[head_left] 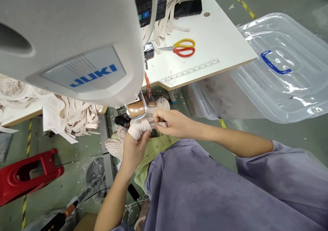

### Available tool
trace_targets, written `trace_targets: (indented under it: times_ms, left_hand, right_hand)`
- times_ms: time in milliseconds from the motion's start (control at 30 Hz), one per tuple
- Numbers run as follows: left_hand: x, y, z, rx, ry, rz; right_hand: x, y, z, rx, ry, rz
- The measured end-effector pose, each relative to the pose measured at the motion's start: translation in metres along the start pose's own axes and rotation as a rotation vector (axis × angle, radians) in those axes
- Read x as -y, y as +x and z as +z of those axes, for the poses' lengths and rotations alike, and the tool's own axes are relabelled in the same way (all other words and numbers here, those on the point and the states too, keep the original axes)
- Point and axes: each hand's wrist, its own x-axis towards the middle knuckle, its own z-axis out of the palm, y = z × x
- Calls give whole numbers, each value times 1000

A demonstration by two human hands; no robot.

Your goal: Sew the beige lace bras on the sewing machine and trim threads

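Below the head of a grey JUKI sewing machine [77,43], both my hands meet at a pale pink fabric strip [139,128]. My left hand [134,145] has the strip wound round its fingers and is closed on it. My right hand [171,121] pinches the strip's free end [161,124] between thumb and fingers. Lace fabric [116,145] hangs under the hands, near the machine's metal guide [137,110].
A white table [217,40] carries red-and-yellow scissors [181,47], a black phone [187,8] and a heap of pink strips [169,9]. A clear plastic bin with a lid [276,67] stands right. More strips [77,116] hang left; a red stool [25,173] sits on the floor.
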Motion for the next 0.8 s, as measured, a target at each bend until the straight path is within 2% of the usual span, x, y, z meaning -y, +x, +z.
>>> trace_targets:
  times_ms: [167, 367, 467, 533, 633, 700, 800]
  left_hand:
    - [-6, 0, 3, 27, 44, -4]
    - [1, 5, 3, 35, -32, -115]
    - [4, 8, 1, 19, -81, -155]
    - [5, 10, 1, 31, -126, -180]
    - [8, 13, 3, 52, -217, -219]
    - [10, 14, 5, 30, -263, -246]
    - [13, 15, 9, -31, -319, -286]
  right_hand:
    - [-1, 2, -1, 52, -6, 8]
    - [1, 10, -11, 94, 38, 86]
    - [-4, 14, -13, 139, 26, 51]
    - [-6, 14, -12, 142, 90, 69]
    - [-8, 13, -9, 164, 287, 218]
    - [-8, 12, -8, 181, 415, 292]
    - [-7, 11, -7, 149, 510, 310]
